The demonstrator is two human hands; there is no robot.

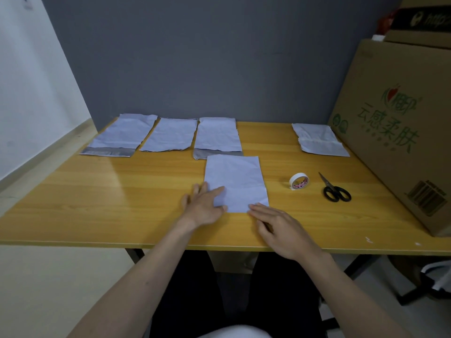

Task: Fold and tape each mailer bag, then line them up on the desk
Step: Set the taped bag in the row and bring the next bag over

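So far I judge little is finished: my left hand (203, 203) and right hand (280, 228), each grip spread flat, press the mailer bag (235, 182) at centre of the desk (109, 191), tape roll (299, 181) untouched, other bags lying upper left and upper right.

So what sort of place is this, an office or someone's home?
Probably a small home or back-room packing corner: a plain wooden desk against a grey wall, mailer bags laid out, tape and scissors ready, big cardboard boxes stacked alongside.
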